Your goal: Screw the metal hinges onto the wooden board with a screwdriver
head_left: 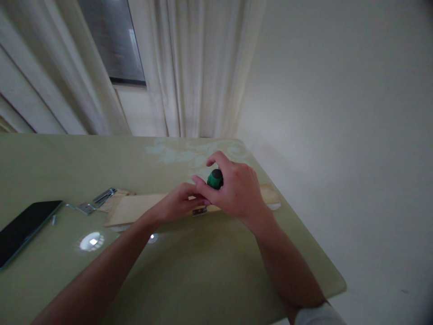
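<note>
My right hand is wrapped around a screwdriver with a green and black handle, held upright over a light wooden board that lies on the green table. A small metal hinge shows at the board's near edge, just under the hands. My left hand rests on the board beside the hinge, with its fingers pressed together near the screwdriver's lower end. The tip of the screwdriver is hidden behind my hands.
Another metal hinge lies left of the board. A dark phone sits at the table's left edge with a small screw beside it. The table's right edge drops off to a pale floor. Curtains hang behind.
</note>
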`<state>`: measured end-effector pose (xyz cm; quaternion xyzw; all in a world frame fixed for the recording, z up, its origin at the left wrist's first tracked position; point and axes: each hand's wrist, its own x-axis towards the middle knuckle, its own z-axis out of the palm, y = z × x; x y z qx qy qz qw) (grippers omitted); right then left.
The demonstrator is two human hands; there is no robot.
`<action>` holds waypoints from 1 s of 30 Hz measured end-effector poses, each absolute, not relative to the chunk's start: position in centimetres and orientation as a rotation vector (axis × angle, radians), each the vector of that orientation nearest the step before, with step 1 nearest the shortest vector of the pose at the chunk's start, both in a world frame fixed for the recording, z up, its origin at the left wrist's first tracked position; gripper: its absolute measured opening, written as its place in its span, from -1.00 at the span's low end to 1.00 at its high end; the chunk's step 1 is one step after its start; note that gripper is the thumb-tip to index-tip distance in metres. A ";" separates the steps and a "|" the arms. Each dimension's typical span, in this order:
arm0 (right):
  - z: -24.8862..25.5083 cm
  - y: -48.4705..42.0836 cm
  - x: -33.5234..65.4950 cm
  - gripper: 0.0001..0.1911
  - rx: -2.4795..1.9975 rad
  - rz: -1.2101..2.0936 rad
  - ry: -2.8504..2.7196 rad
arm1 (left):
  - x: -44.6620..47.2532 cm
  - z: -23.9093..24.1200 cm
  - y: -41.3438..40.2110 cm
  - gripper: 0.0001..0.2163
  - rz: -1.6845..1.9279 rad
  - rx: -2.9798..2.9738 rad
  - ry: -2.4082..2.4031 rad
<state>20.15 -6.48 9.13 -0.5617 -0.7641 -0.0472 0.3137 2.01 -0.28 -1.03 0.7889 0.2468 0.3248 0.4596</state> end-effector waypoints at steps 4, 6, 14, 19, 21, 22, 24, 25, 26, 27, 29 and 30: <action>9.2 -6.6 20.1 -0.60 -1.473 -0.074 -2.021 | 2.3 -0.9 -0.2 -0.85 0.893 1.888 0.710; 9.2 -6.6 20.1 -0.63 -1.468 -0.073 -2.028 | 2.2 -0.8 -0.1 -0.85 0.906 1.870 0.707; 9.1 -6.4 19.9 -0.67 -1.485 -0.071 -2.018 | 0.7 0.1 0.2 -0.79 0.796 2.051 0.509; 9.0 -6.5 19.9 -0.58 -1.477 -0.099 -2.013 | 1.3 -0.5 0.1 -0.79 0.863 2.057 0.578; 9.0 -6.5 20.0 -0.58 -1.499 -0.122 -1.991 | 1.8 -0.8 -0.1 -0.84 0.875 2.005 0.615; 9.0 -6.5 20.1 -0.59 -1.510 -0.126 -1.982 | 2.0 -0.9 -0.2 -0.86 0.872 1.975 0.630; 9.0 -6.5 20.2 -0.62 -1.515 -0.130 -1.975 | 2.2 -1.0 -0.3 -0.87 0.844 1.932 0.650; 9.0 -6.5 20.2 -0.63 -1.507 -0.134 -1.975 | 2.2 -1.0 -0.4 -0.87 0.824 1.927 0.646; 9.0 -6.5 20.2 -0.64 -1.493 -0.140 -1.975 | 2.1 -0.9 -0.3 -0.86 0.800 1.935 0.632; 9.0 -6.5 20.3 -0.65 -1.477 -0.143 -1.975 | 1.9 -0.8 -0.3 -0.84 0.772 1.952 0.611; 9.0 -6.5 20.3 -0.68 -1.446 -0.143 -1.978 | 1.6 -0.7 -0.2 -0.82 0.730 1.995 0.556; 9.0 -6.5 20.3 -0.68 -1.435 -0.140 -1.979 | 1.5 -0.7 -0.2 -0.80 0.720 2.009 0.530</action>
